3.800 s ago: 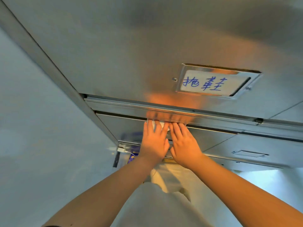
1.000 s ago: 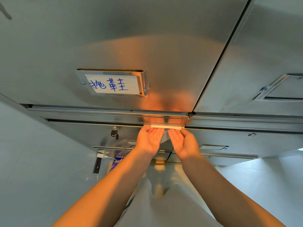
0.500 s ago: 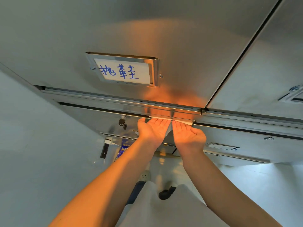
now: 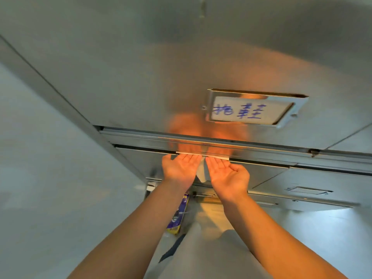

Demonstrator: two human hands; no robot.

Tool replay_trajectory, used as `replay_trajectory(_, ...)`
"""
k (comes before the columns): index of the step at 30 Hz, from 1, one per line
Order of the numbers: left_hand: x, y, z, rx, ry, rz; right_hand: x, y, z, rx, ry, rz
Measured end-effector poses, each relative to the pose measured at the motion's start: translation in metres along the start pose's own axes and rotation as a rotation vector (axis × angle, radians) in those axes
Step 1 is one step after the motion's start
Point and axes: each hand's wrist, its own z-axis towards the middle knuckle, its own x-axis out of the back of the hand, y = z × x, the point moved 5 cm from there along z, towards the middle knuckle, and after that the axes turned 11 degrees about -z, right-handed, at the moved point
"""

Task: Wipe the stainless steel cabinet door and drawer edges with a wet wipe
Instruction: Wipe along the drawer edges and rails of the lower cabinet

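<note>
The stainless steel cabinet door (image 4: 141, 67) filled the upper view. Below it, the drawer edge (image 4: 261, 163) ran on bare to the right. The left hand (image 4: 180, 168) and right hand (image 4: 227, 174) lay side by side, palms up and fingers straight, pressing the wet wipe (image 4: 201, 171) against that edge. A fold of the wipe hung between them.

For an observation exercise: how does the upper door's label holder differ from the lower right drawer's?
The upper label holder frames a white card with blue handwriting; the lower label holder shows no writing. The upper appears larger, the lower smaller. Both are rectangular metal frames.
</note>
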Motion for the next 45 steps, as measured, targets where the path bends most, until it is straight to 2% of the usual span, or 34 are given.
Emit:
replay_trajectory(7,0.022,0.109,0.001,-0.071,0.073,-0.060,-0.055,0.092,0.015,-0.054,0.000,-0.060)
replay_trajectory(13,0.031,0.181,0.002,-0.151,0.069,-0.127,-0.095,0.155,0.027,-0.111,-0.032,-0.086)
replay_trajectory(23,0.035,0.188,0.002,-0.202,0.011,-0.120,-0.100,0.164,0.027,-0.133,-0.036,-0.098)
replay_trajectory(32,0.027,0.130,0.005,-0.161,0.034,-0.111,-0.071,0.116,0.018,-0.117,0.028,-0.072)
replay_trajectory(39,0.015,0.029,0.009,-0.061,-0.040,-0.092,-0.018,0.030,0.008,-0.083,0.084,0.035)
replay_trajectory(45,-0.011,-0.072,0.004,-0.008,-0.022,-0.015,0.032,-0.060,-0.009,-0.044,0.132,0.097)
